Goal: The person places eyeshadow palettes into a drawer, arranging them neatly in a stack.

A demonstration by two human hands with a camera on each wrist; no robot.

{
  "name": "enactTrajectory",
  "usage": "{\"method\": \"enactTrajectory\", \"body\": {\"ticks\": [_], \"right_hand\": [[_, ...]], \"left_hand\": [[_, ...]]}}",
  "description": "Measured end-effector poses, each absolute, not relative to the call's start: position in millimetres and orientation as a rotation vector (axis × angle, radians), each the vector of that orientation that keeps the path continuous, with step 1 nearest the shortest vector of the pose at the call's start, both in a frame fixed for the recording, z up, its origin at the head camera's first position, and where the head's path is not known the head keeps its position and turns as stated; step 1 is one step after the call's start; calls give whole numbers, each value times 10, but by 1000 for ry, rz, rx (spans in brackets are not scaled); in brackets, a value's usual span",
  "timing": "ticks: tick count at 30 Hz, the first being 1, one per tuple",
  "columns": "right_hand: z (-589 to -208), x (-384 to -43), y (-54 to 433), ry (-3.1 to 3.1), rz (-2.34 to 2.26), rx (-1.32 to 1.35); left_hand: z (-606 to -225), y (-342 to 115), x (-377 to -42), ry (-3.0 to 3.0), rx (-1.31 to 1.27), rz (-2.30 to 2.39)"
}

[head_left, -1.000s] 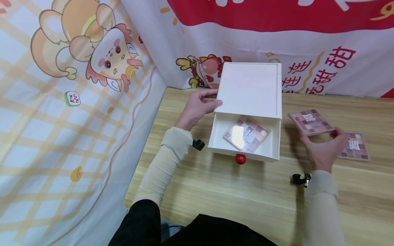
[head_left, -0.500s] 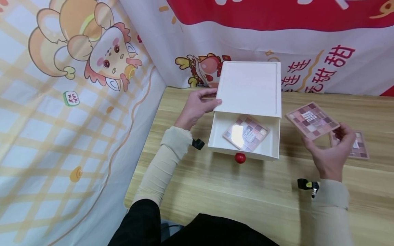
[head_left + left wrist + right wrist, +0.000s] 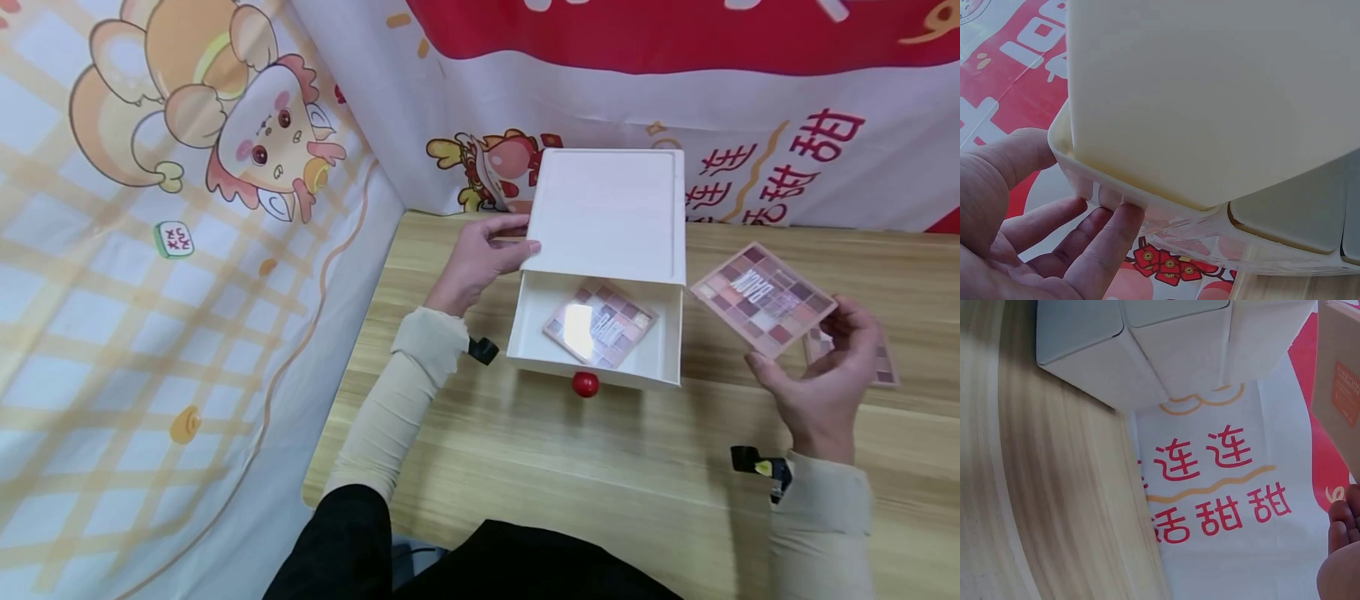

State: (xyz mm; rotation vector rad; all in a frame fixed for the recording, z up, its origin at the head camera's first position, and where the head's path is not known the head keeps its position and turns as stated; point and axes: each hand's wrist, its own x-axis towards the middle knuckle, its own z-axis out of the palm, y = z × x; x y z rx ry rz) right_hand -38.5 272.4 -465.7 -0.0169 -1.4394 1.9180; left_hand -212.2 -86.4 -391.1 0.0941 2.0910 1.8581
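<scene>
A white drawer box [image 3: 609, 218] stands on the table with its top drawer [image 3: 663, 358] pulled out; a red knob [image 3: 586, 384] is on the drawer's front. Inside lies a pink checkered eyeshadow palette [image 3: 626, 333], partly in glare. My left hand [image 3: 480, 262] grips the box's left side, thumb at the front edge; the left wrist view shows its fingers [image 3: 1107, 250] against the casing. Right of the box, my right hand [image 3: 828, 379] pinches a similar palette [image 3: 765, 296] by its near right corner, above the table. Its plain back [image 3: 1335, 381] faces the right wrist camera.
A third palette [image 3: 887, 367] lies on the wooden table [image 3: 600, 467], partly covered by the right hand. Behind the box hangs a printed cloth [image 3: 600, 100]. Another printed cloth [image 3: 225, 350] borders the table's left side.
My right hand has moved right and towards me with the held palette, which now tilts more face-on to the head camera. The left hand, box and drawer stay put.
</scene>
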Motion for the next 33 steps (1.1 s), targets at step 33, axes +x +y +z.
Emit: {"method": "enactTrajectory", "body": {"ticks": [33], "right_hand": [[-3899, -259, 2053, -2074, 1612, 358]], "left_hand": [[-3893, -869, -2117, 2080, 99, 1865]]}}
